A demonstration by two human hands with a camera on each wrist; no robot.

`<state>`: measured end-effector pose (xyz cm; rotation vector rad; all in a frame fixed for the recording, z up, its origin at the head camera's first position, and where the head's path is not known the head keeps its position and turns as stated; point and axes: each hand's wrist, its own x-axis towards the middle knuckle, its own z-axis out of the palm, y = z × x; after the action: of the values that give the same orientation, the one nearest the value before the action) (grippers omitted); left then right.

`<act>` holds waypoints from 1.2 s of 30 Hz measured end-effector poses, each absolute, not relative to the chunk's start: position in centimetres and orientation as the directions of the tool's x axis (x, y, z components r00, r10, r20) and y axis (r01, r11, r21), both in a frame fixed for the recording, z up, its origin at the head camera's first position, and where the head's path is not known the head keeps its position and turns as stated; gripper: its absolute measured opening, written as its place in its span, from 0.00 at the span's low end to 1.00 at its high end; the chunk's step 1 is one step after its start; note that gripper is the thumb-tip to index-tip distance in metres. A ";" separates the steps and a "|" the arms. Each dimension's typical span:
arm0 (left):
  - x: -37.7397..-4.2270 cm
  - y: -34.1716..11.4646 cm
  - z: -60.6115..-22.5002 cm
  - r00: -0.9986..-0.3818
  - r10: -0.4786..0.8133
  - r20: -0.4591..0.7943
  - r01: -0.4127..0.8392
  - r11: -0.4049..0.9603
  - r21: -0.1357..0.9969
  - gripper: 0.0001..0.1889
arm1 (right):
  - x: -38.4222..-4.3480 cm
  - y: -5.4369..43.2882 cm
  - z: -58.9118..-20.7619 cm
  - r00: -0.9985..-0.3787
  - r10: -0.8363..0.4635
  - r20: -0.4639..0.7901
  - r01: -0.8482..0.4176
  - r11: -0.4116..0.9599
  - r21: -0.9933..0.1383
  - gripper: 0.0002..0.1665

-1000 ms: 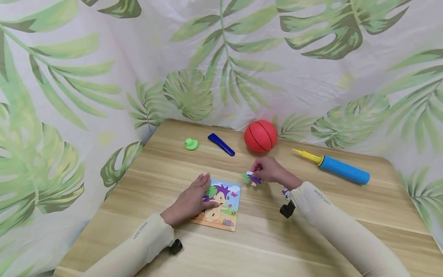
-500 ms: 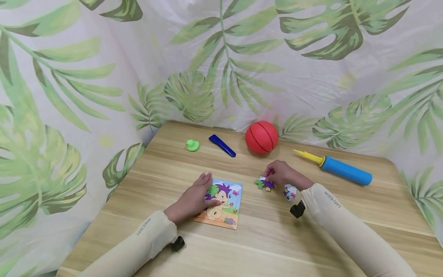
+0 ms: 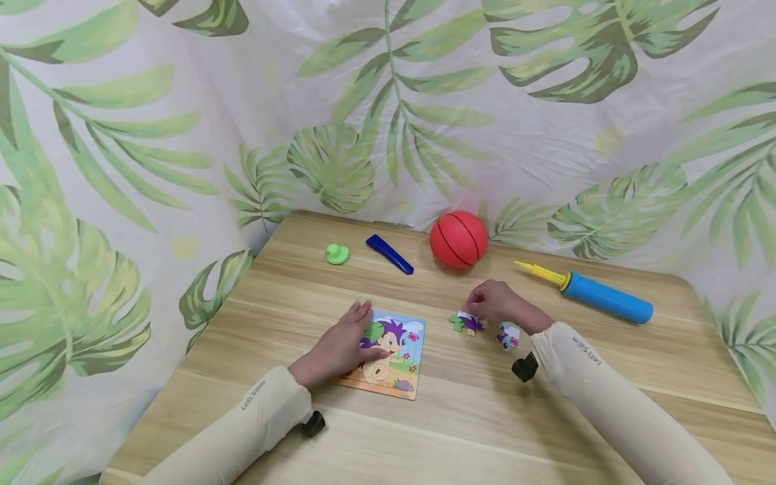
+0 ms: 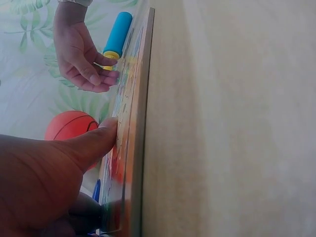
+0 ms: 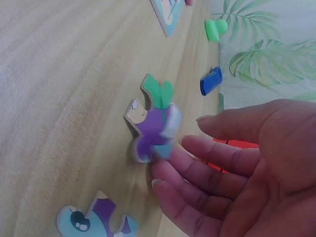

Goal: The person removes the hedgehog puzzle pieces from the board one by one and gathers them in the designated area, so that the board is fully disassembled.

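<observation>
A square jigsaw puzzle (image 3: 405,369) with a purple-haired cartoon hedgehog lies on the table. My left hand (image 3: 337,347) rests flat across its left part, and in the left wrist view the thumb (image 4: 94,143) touches its face. To the right of the puzzle is a loose purple and green puzzle piece (image 3: 467,323), partly blurred in the right wrist view. Just beside that piece is my right hand (image 3: 497,302), thumb and fingers spread apart around nothing; some fingertips reach the piece's edge. Nearer the right wrist lies another puzzle piece (image 3: 508,337) with a printed eye.
Along the back of the wooden table (image 3: 291,289) are a green rubber duck (image 3: 337,254), a dark blue strip-like object (image 3: 390,254) and a red ball (image 3: 459,240). A blue hand pump (image 3: 606,298) with a yellow nozzle lies at the back right. Leaf-patterned cloth hangs behind.
The right hand has moved right and let go of the purple and green puzzle piece, which is now on the table. The left hand stays on the puzzle.
</observation>
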<state>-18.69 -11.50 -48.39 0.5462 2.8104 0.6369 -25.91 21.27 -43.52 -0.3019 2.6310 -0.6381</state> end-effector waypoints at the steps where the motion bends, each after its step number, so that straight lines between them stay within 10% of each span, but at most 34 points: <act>1: -18.7 -11.5 -48.4 -0.910 0.398 -0.116 0.308 0.838 0.450 0.49 | -25.9 21.3 -43.4 -0.893 -0.303 -0.333 -0.117 0.871 -0.478 0.09; 16: -18.4 -12.7 -48.2 -0.937 0.337 -0.091 0.248 0.828 0.503 0.49 | -24.8 17.8 -41.3 -0.900 -0.423 -0.106 -0.337 0.828 -0.448 0.09; 36: -15.3 -14.5 -49.0 -0.950 0.306 -0.062 0.241 0.845 0.478 0.48 | -22.9 10.7 -41.6 -0.802 -0.573 -0.170 -0.426 0.747 -0.510 0.08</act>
<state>-15.26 -14.51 -49.01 0.4300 2.8856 0.7204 -22.91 10.67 -41.60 -0.7747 2.6313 -0.6574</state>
